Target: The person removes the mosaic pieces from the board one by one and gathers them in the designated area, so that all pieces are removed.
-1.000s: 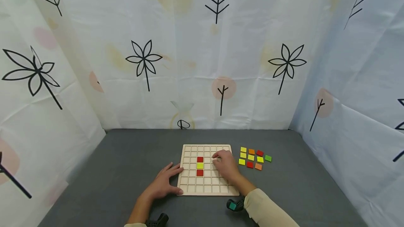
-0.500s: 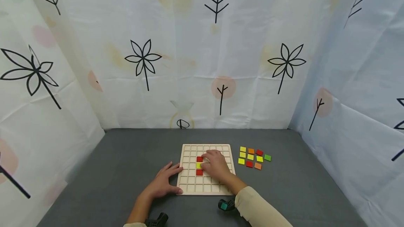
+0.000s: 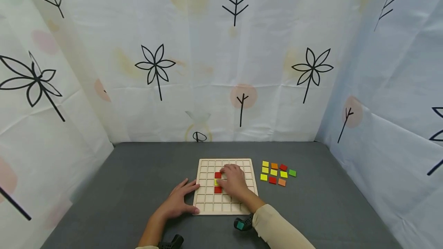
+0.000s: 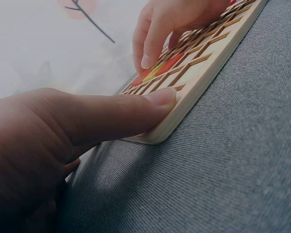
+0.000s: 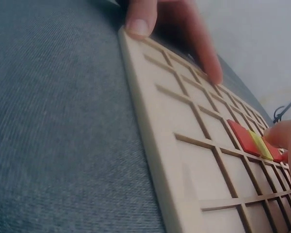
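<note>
A pale wooden grid board (image 3: 209,207) lies on the dark grey table. Its left part bears a column of square tiles: an upper red tile (image 3: 217,175), a yellow tile (image 3: 216,182), partly covered, and a lower red tile (image 3: 218,190). My right hand (image 3: 234,181) is over the board with bent fingers, its thumb and index fingertips at the column's right side. Whether a tile is between them is hidden. Along the board's left edge rests my left hand (image 3: 176,201), fingers extended, its thumb (image 4: 160,99) on the near left corner.
Right of the board lies a loose group of tiles: several yellow tiles (image 3: 265,170), orange tiles (image 3: 282,182), red tiles (image 3: 272,180) and one green tile (image 3: 292,173). A patterned white curtain (image 3: 207,68) encloses the table's back and sides.
My right hand has moved left across the board to the tile column and then stayed nearly still there. The left hand keeps its place at the board's edge.
</note>
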`<state>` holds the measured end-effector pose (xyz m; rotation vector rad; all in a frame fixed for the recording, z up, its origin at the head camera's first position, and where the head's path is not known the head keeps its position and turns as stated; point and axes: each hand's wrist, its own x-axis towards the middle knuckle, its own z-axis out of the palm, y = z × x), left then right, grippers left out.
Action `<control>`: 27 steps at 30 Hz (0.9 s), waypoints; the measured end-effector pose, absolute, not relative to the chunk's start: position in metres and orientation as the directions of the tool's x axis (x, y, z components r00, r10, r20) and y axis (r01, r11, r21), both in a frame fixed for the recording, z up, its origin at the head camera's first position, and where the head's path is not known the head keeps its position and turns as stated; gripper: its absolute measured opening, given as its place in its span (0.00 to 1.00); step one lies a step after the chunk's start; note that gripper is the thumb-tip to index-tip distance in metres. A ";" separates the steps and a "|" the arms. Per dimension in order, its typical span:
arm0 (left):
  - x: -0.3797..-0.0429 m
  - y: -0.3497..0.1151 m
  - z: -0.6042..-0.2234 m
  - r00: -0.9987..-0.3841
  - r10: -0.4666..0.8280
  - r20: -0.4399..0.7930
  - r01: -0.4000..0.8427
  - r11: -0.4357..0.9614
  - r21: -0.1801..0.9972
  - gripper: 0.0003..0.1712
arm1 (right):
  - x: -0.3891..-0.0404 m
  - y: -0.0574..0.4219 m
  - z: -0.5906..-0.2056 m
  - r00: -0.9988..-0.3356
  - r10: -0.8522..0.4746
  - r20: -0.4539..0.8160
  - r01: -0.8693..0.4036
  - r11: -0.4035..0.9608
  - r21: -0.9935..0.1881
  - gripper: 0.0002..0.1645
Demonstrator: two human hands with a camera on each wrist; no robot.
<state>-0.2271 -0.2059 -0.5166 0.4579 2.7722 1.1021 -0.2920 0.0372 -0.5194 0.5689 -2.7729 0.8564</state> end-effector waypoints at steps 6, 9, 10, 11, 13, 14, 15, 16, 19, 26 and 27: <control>-0.227 -0.205 -0.517 -0.948 0.317 -0.016 0.221 0.697 0.682 0.50 | -0.292 0.036 -0.519 -0.910 -0.260 0.324 -0.405 0.727 -0.554 0.13; -0.227 -0.205 -0.517 -0.949 0.314 -0.018 0.217 0.697 0.684 0.50 | -0.292 0.035 -0.519 -0.910 -0.237 0.340 -0.403 0.696 -0.594 0.11; -0.227 -0.205 -0.517 -0.950 0.313 -0.016 0.218 0.696 0.684 0.50 | -0.292 0.034 -0.519 -0.912 -0.227 0.341 -0.399 0.683 -0.612 0.10; -0.227 -0.205 -0.518 -0.949 0.314 -0.013 0.221 0.694 0.685 0.50 | -0.291 0.034 -0.519 -0.914 -0.220 0.341 -0.396 0.668 -0.630 0.10; -0.228 -0.205 -0.517 -0.948 0.319 -0.009 0.226 0.691 0.687 0.50 | -0.291 0.032 -0.520 -0.913 -0.216 0.346 -0.400 0.646 -0.651 0.10; -0.228 -0.205 -0.518 -0.947 0.321 -0.007 0.229 0.690 0.687 0.50 | -0.291 0.031 -0.521 -0.912 -0.217 0.347 -0.401 0.642 -0.653 0.10; -0.228 -0.206 -0.518 -0.946 0.323 -0.004 0.232 0.689 0.686 0.50 | -0.291 0.030 -0.521 -0.911 -0.219 0.350 -0.405 0.637 -0.655 0.10; -0.228 -0.206 -0.518 -0.946 0.325 -0.002 0.235 0.688 0.686 0.50 | -0.291 0.029 -0.521 -0.909 -0.221 0.352 -0.408 0.637 -0.654 0.10; -0.228 -0.205 -0.519 -0.946 0.325 0.000 0.236 0.689 0.685 0.49 | -0.291 0.027 -0.523 -0.900 -0.223 0.375 -0.425 0.640 -0.640 0.09; -0.229 -0.205 -0.520 -0.949 0.314 -0.011 0.222 0.695 0.684 0.49 | -0.287 0.031 -0.518 -0.884 -0.176 0.432 -0.440 0.624 -0.646 0.09; -0.228 -0.205 -0.519 -0.950 0.312 -0.011 0.221 0.696 0.684 0.49 | -0.287 0.032 -0.518 -0.883 -0.171 0.437 -0.441 0.620 -0.649 0.09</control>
